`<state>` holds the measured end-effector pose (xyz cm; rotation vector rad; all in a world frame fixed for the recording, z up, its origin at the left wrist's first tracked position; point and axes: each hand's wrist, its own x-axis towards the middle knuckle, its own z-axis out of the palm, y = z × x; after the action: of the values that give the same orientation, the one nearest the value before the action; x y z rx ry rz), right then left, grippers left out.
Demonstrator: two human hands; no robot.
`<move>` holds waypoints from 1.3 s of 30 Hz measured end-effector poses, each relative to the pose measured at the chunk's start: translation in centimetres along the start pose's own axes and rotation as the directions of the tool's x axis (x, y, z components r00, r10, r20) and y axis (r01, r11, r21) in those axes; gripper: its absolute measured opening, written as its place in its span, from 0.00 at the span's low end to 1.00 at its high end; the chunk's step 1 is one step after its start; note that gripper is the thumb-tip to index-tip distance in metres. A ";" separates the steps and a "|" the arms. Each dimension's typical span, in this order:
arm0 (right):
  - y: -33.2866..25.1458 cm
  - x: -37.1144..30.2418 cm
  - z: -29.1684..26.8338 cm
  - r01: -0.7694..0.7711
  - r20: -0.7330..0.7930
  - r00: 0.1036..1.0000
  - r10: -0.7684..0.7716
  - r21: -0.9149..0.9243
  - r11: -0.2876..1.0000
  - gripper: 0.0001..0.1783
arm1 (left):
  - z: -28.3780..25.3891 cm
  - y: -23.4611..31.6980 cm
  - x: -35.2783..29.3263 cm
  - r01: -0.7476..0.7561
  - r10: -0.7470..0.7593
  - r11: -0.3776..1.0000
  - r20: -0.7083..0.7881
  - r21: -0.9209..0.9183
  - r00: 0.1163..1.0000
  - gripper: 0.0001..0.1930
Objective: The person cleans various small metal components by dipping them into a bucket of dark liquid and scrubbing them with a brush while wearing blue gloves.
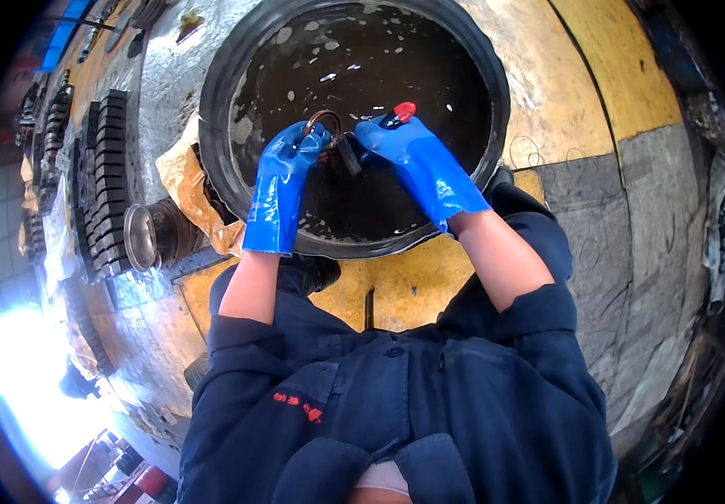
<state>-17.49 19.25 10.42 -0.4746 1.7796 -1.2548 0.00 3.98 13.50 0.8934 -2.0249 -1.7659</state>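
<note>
Both my hands wear long blue rubber gloves and work over a wide black tub (215, 126) of dark, foam-flecked liquid. My left hand (288, 151) is closed on a brownish metal ring (324, 115), held up on edge above the liquid. In my right hand (396, 141) is a brush with a black, red-ended handle (405, 110). Its dark head (348, 157) points left, against or very near the ring's lower side; I cannot tell which. The gloved fingers hide part of the ring and most of the brush handle.
Left of the tub lie crumpled brown paper (188, 181) and a round metal drum-shaped part (151, 235). Beyond them stands a row of dark ribbed blocks (109, 181). Worn yellow and grey floor panels (585, 218) spread to the right. My knees flank the tub's near side.
</note>
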 end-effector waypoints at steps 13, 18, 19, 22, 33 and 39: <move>1.3 0.7 0.7 0.090 0.112 0.988 -0.105 0.131 0.987 0.23 | -1.5 -0.1 1.1 0.311 -0.260 0.848 0.175 -0.429 0.950 0.23; -2.7 -1.6 1.7 0.106 -0.029 0.988 -0.150 -0.574 0.812 0.18 | -2.3 1.3 -0.3 0.242 -0.247 0.951 -0.003 -0.191 0.969 0.19; -2.8 -2.1 1.9 0.124 -0.082 0.963 -0.256 -0.708 0.695 0.16 | -2.6 1.8 -0.4 0.220 -0.227 0.969 -0.050 -0.115 0.973 0.20; -1.8 -1.5 2.4 0.209 0.090 0.941 -0.325 -0.912 0.352 0.10 | -2.3 2.9 0.1 0.442 -0.418 0.883 0.164 -0.158 0.893 0.25; 1.5 0.0 3.7 0.274 0.142 0.902 -0.408 -0.918 0.285 0.12 | -2.0 -1.2 -0.8 0.268 -0.212 0.868 0.175 -0.419 0.961 0.18; -1.0 -1.3 0.3 0.173 -0.259 0.924 -0.281 -0.372 0.912 0.14 | -3.0 -0.6 -0.9 0.169 -0.177 0.945 -0.002 -0.281 0.984 0.20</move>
<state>-16.66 19.60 11.86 -0.7372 2.2815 -1.2296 2.66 2.21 13.64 1.0215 -1.6653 -2.0572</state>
